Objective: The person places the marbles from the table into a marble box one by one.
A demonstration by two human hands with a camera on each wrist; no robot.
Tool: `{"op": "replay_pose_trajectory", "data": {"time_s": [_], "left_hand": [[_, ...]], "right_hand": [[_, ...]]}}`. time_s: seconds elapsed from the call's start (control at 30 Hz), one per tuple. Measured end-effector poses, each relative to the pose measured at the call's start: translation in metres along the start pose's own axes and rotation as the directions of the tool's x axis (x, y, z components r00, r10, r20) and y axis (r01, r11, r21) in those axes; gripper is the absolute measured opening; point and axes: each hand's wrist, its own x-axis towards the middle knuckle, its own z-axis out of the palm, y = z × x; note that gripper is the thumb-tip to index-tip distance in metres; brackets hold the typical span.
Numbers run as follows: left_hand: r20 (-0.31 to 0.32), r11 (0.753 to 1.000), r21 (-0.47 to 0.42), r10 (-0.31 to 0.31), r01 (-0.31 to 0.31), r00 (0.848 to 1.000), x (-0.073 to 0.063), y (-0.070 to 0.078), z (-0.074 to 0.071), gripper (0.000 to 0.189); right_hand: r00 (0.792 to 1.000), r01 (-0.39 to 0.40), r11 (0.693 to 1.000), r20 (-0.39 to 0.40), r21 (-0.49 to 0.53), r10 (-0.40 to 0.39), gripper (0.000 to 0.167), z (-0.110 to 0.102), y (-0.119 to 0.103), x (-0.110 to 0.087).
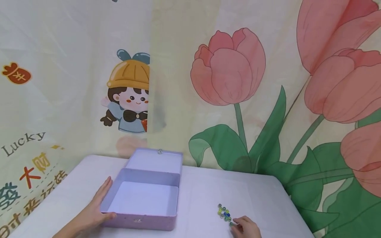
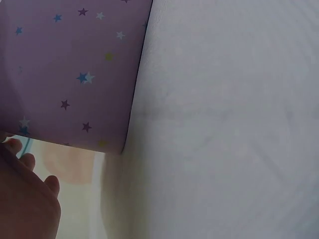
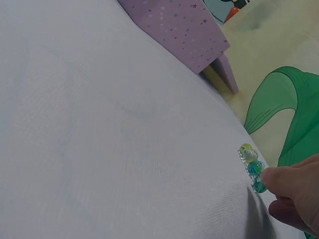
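A lidded tin box (image 1: 140, 221), purple with small stars, stands with its lid (image 1: 154, 160) tilted back behind it; its white inside shows. My left hand (image 1: 96, 205) rests at its left front corner, thumb on the front rim and straight fingers along the left side. To the box's right lies a small cluster of glass marbles (image 1: 224, 212), green, yellow, blue and clear. My right hand (image 1: 247, 227) is at the near end of the cluster, fingers bent, with a green marble (image 3: 258, 186) at its fingertips. In the left wrist view the box's starred side (image 2: 70, 74) hides some fingertips.
A white cloth covers the table (image 1: 202, 195). A printed curtain with pink tulips (image 1: 232, 72) and a cartoon figure hangs right behind the table. The table's right edge falls away beyond the right hand.
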Motion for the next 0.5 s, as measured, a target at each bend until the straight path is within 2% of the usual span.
{"op": "replay_pose_trajectory", "data": {"time_s": [0.2, 0.3, 0.43, 0.5], "left_hand": [[0.034, 0.998, -0.021, -0.064, 0.064, 0.997, -0.002, 0.0, -0.001, 0.108], [0.04, 0.997, -0.031, -0.067, 0.069, 0.997, 0.0, 0.001, 0.003, 0.107], [0.048, 0.996, -0.049, -0.075, 0.078, 0.996, 0.005, 0.003, 0.009, 0.108], [0.061, 0.991, -0.06, -0.114, 0.117, 0.992, 0.005, 0.005, 0.009, 0.108]], "right_hand": [[0.999, 0.001, 1.0, 0.046, -0.021, 0.0, 0.018, 0.005, 0.0, 0.003], [0.996, 0.003, 0.999, 0.086, -0.05, 0.002, 0.016, 0.005, 0.002, 0.002], [0.996, 0.0, 0.998, 0.087, -0.063, 0.005, 0.015, 0.006, 0.001, 0.001], [0.996, -0.005, 0.998, 0.083, -0.062, 0.01, 0.014, 0.006, -0.002, 0.002]]}}
